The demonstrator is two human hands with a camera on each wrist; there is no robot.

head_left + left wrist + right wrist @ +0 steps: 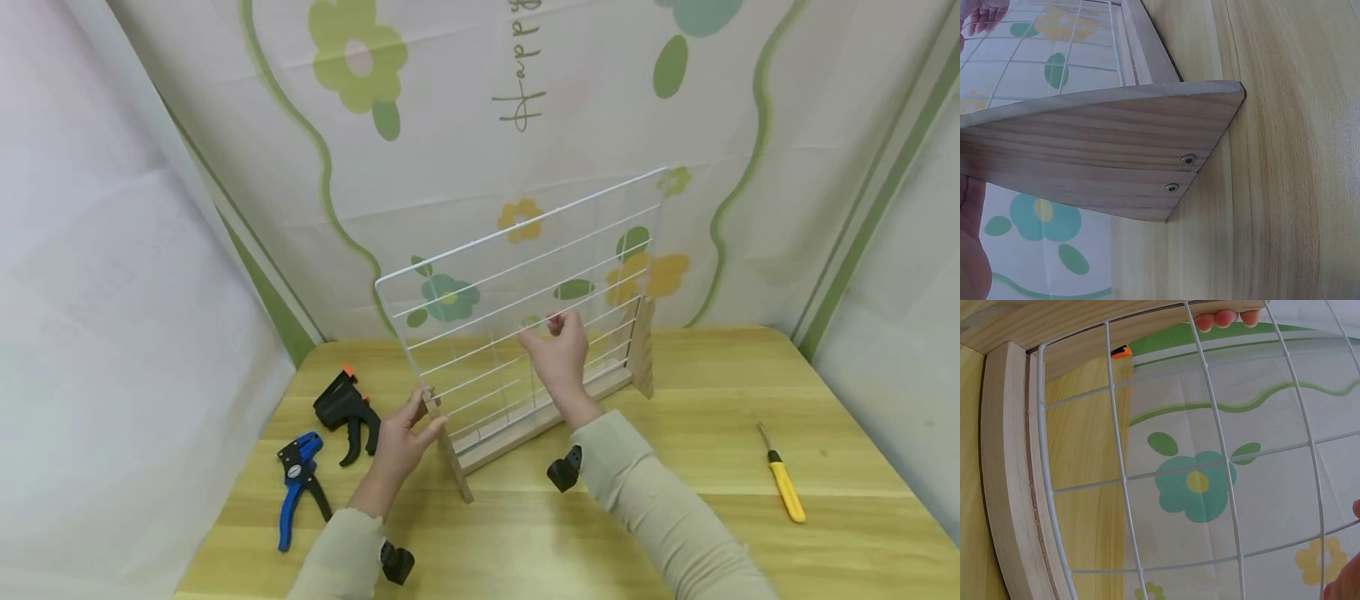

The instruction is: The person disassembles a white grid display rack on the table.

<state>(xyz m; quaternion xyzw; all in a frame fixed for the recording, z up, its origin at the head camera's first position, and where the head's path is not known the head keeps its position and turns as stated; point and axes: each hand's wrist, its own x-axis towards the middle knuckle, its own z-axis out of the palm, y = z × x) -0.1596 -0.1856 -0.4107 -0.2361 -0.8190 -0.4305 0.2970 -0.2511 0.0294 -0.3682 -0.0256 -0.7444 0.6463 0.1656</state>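
A white wire grid [517, 225] stands tilted in a wooden stand [543, 421] with a side leg at each end. My left hand [405, 442] holds the near-left leg, thumb on one side and fingers on the other. In the right wrist view, fingertips [1225, 319] show past the wooden edge. Two screws [1188, 160] sit in that leg's outer face. My right hand [558, 350] is at the middle of the grid with loosely bent fingers, thumb and fingertips apart. Whether it touches the wires is hard to see.
Left of the stand lie a black clamp [347, 408] with orange tips and blue-and-black wire strippers [296, 479]. A yellow-handled screwdriver [783, 483] lies at the right of the wooden table [720, 550]. A flower-printed curtain [450, 158] hangs behind.
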